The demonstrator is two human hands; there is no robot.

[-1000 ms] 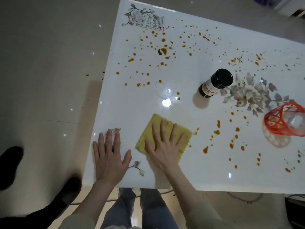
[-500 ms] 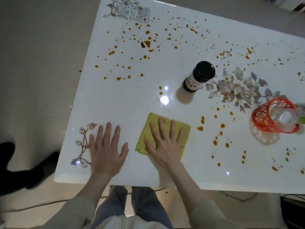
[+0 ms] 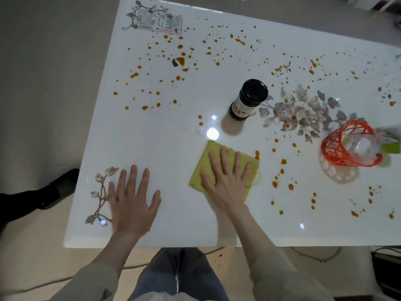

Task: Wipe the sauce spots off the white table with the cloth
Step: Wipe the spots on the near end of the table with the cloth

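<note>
White table [image 3: 184, 224] flecked with sauce, cloth [image 3: 204, 162] at its near middle.
Right hand [image 3: 225, 187] presses flat on the cloth, fingers straight; left hand [image 3: 132, 203] lies open on bare table. I'd sweep right through the spots [image 3: 283, 161] in overlapping passes, pressure even, minding the bottle [image 3: 247, 98], refolding once the face is soiled.
</note>
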